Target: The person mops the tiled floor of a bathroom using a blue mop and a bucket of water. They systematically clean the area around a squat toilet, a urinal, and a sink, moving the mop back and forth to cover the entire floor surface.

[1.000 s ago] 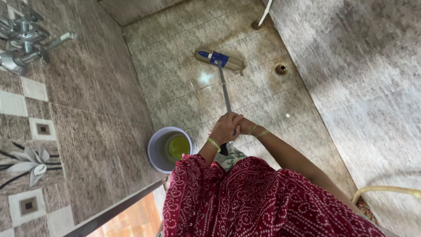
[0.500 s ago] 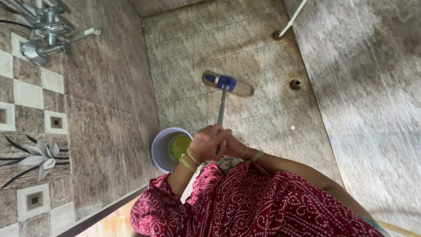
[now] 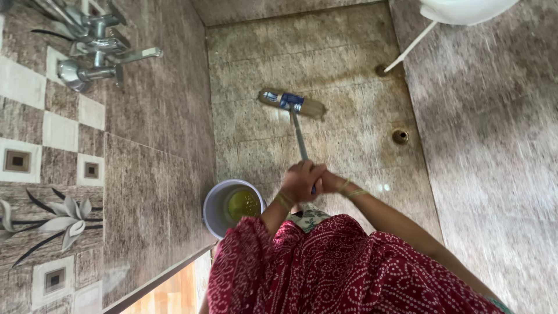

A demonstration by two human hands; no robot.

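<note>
Grey metal handle: long-handled floor brush (image 3: 293,104), clamped in both fists.
Left hand (image 3: 300,180): wrapped tight around the shaft.
Right hand (image 3: 326,182): closed alongside, touching the left hand.
Brush head: blue-capped, tan bristles, flat on the tiled floor (image 3: 349,151) beyond the white bucket (image 3: 218,203).

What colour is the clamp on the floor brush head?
Blue, on the tan-bristled brush head, where the grey handle joins; the head view, the only one, shows it.

Soft daylight, evenly bright; small glare spots on wet floor tiles (image 3: 349,145); edges stretched, right wall (image 3: 494,145) motion-blurred.
</note>
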